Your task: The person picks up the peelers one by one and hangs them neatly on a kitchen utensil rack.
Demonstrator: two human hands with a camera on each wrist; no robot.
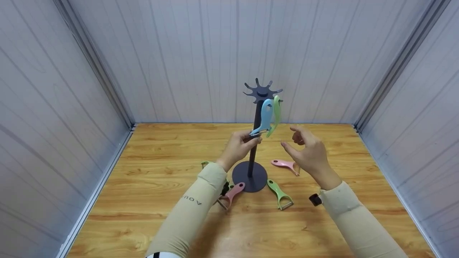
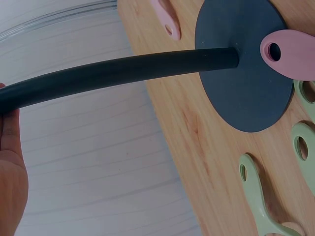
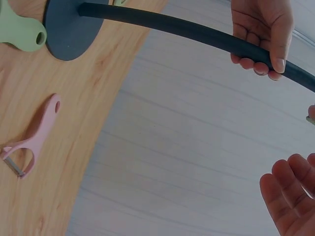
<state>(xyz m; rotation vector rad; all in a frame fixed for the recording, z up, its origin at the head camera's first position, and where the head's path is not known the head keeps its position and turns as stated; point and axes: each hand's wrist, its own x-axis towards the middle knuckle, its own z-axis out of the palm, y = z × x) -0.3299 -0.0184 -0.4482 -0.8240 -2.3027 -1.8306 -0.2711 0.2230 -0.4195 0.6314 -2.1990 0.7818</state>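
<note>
Currently your left hand [image 1: 237, 146] grips the pole of the dark stand [image 1: 252, 154], which rises from its round base [image 1: 250, 176] near the middle of the worktop [image 1: 150, 200]. Keep that grip firm so the stand does not tip or turn. Your right hand [image 1: 311, 152] hovers open beside the pole, fingers relaxed, holding nothing. A blue peeler [image 1: 265, 116] and a green peeler [image 1: 275, 114] hang from the notched top [image 1: 262, 91]. To hang another, take one lying by the base, such as the pink peeler [image 1: 285, 165] toward the right edge, by its handle. Seat the handle hole fully on a free prong before you let go.
</note>
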